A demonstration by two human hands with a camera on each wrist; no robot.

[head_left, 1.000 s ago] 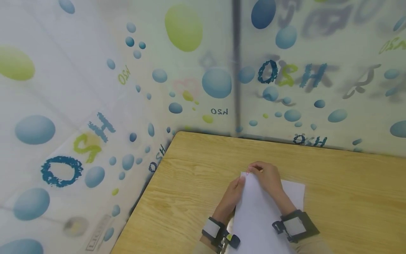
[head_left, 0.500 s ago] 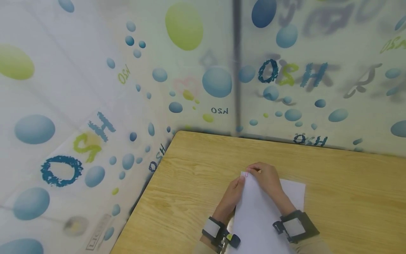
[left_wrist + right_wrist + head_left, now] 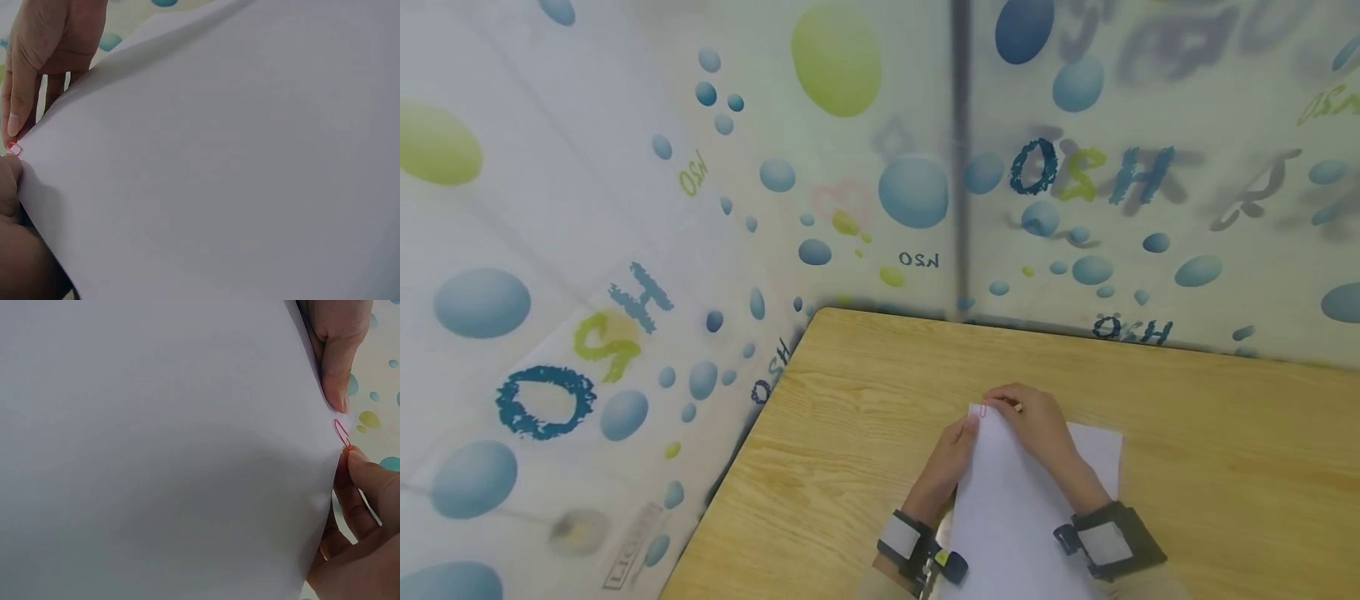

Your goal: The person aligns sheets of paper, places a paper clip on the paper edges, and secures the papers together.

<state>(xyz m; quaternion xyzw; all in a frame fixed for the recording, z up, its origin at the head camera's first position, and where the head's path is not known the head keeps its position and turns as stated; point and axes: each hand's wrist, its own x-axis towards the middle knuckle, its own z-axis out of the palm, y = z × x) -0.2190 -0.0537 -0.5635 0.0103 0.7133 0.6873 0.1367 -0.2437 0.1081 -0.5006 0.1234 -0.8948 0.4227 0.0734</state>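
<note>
Light wood table set in a corner; a white paper sheet lies flat on it.

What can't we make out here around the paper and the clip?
- Paper clip: tiny in the head view; how far it sits on the sheets cannot be told.
- White paper: sheet count unclear; near edge cut by the frame bottom in the head view.
- Left hand fingers: hidden under the paper.
- Right hand: fingertips blurred in the head view.

Pink paper clip on paper corner, between hands
</note>
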